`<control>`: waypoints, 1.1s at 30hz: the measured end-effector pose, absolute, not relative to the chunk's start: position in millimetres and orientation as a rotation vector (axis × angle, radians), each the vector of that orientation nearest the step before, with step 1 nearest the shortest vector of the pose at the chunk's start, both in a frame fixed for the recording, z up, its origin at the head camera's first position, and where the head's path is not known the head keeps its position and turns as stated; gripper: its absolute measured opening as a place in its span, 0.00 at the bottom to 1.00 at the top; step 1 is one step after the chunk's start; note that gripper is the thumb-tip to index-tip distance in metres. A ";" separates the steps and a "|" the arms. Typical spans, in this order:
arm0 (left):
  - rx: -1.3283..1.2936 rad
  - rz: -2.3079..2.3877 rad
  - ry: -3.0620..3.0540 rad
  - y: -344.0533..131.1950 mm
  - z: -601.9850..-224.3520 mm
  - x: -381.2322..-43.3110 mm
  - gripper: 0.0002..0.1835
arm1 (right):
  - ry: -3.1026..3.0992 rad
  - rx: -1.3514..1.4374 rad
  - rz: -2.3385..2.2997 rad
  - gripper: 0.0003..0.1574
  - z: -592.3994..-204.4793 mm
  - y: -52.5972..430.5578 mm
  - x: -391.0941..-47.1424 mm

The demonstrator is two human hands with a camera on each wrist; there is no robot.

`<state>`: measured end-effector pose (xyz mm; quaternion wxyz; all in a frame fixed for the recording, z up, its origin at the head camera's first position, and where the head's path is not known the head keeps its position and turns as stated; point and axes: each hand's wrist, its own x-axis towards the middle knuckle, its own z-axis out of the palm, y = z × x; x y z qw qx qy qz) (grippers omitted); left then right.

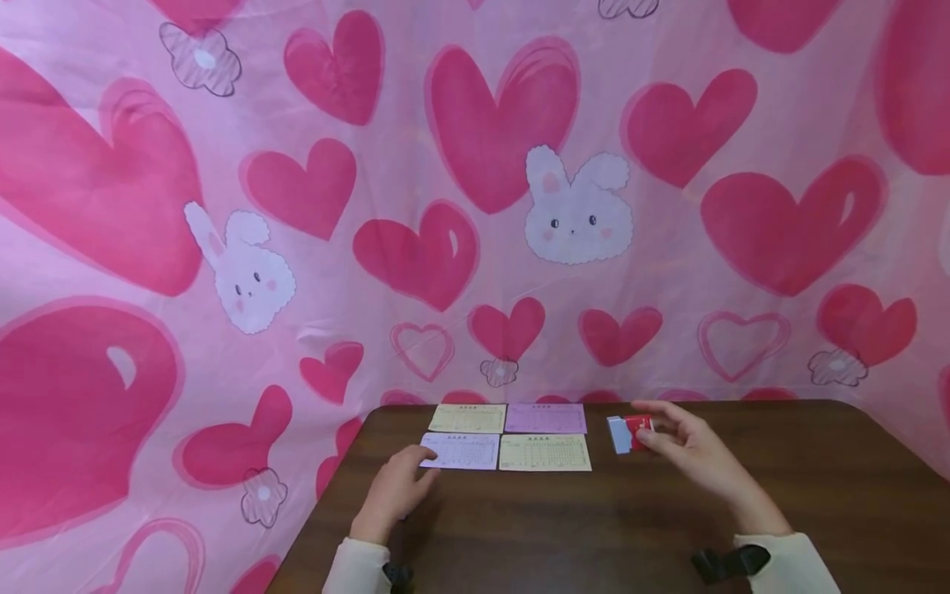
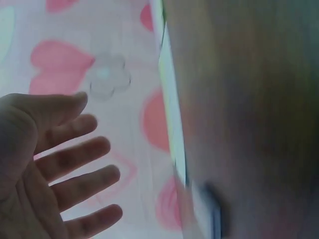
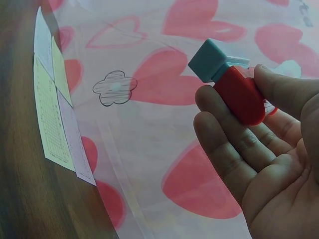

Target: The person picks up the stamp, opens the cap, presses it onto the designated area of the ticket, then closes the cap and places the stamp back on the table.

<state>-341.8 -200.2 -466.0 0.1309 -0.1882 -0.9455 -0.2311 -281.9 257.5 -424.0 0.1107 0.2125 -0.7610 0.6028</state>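
Observation:
Four-cornered on the brown table, two rows of printed paper slips lie edge to edge: a yellow slip (image 1: 467, 418) and a purple slip (image 1: 545, 418) behind, a lilac slip (image 1: 463, 452) and another yellow slip (image 1: 545, 453) in front. My left hand (image 1: 397, 491) hovers at the lilac slip's left edge, fingers relaxed and holding nothing. To the right of the slips, my right hand (image 1: 693, 452) pinches a small red case with a pale blue blocky end (image 3: 239, 94) between thumb and fingers. Its blue end points left in the head view.
The dark wooden table (image 1: 519, 528) has rounded far corners. Directly behind it hangs a pink cloth (image 1: 475, 272) printed with hearts and rabbits. Black camera straps (image 1: 731, 563) sit at both wrists over white sleeves (image 1: 790, 565).

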 end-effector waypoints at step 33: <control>-0.767 -0.681 -3.162 -71.5 -485.5 -342.3 0.49 | -2.227 0.641 1.766 0.30 -425.4 262.2 -282.7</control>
